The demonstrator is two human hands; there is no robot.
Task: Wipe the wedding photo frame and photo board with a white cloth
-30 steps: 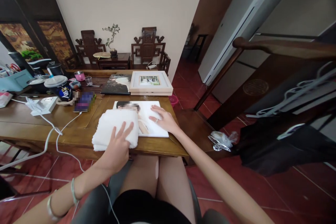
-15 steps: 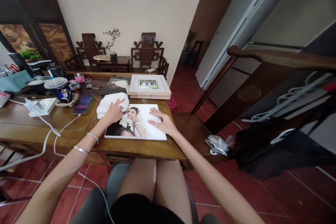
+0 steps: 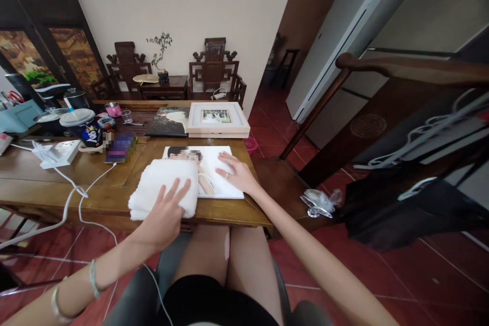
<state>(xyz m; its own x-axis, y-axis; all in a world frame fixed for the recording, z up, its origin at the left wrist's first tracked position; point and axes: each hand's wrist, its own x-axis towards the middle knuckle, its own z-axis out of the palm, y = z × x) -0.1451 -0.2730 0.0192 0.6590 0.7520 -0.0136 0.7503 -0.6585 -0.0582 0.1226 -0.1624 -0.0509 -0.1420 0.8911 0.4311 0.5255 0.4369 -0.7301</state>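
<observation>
A folded white towel [image 3: 162, 181] lies over the lower left of a photo panel [image 3: 217, 191] with a wedding picture, near the table's front edge. My left hand [image 3: 168, 214] rests on top of the towel, fingers spread and pressed lightly into its pile. The towel hides much of the picture and hangs slightly past the panel's front edge. Across from it, my right hand [image 3: 237, 173] lies flat on the panel's white right side, fingers stretched out, a ring on one finger. Both hands are open.
Behind the panel stand a framed picture [image 3: 217, 118] on a box-like base and a dark photo board [image 3: 166, 122]. To the left are a phone [image 3: 120, 148], a lidded cup [image 3: 87, 126], a power strip [image 3: 60, 155] and cables. A wooden chair [image 3: 344, 127] stands at right.
My left hand has drawn the towel toward me, from the panel's upper left to its lower left front. My right hand has stayed on the panel.
</observation>
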